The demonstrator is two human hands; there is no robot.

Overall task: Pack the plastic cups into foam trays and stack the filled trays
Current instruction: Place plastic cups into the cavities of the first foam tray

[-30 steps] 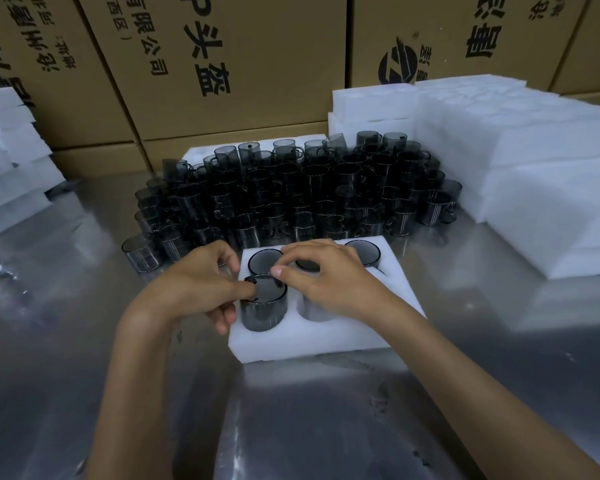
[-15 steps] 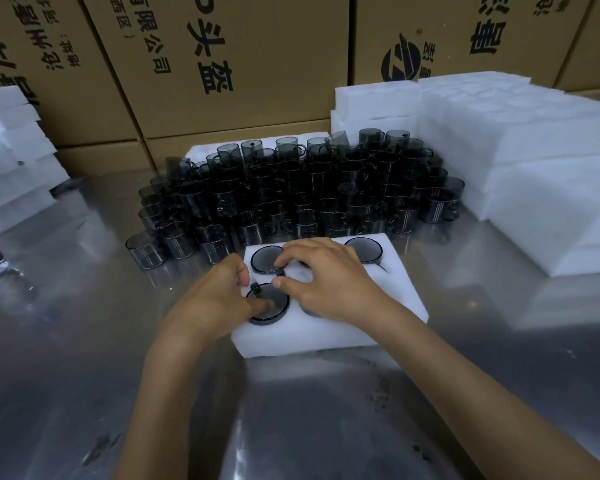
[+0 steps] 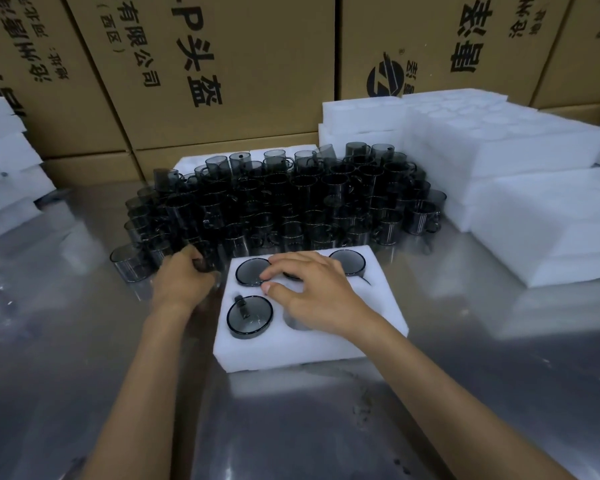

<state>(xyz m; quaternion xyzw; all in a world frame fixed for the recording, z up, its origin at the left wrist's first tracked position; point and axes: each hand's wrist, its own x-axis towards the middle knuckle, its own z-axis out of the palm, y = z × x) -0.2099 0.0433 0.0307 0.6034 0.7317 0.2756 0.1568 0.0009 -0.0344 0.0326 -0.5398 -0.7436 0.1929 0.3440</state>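
the steel table (image 3: pixel 84 341) carries your foam tray (image 3: pixel 302 344) before massed smoky cups (image 3: pixel 291 199). your left hand (image 3: pixel 182 280) curls around a loose cup (image 3: pixel 207 261). your right hand (image 3: pixel 312 289) rests spread-fingered on the tray.

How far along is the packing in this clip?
Done: three cups visibly sit in the foam tray, including the near-left cup. In hand: the left hand grips another cup from the loose cups; the right hand rests on the tray. Left: remaining holes, then stacking.

Left hand (image 3: pixel 182 284) gripping a loose cup (image 3: pixel 205 263), right hand (image 3: pixel 312 289) resting on foam tray (image 3: pixel 288 348)
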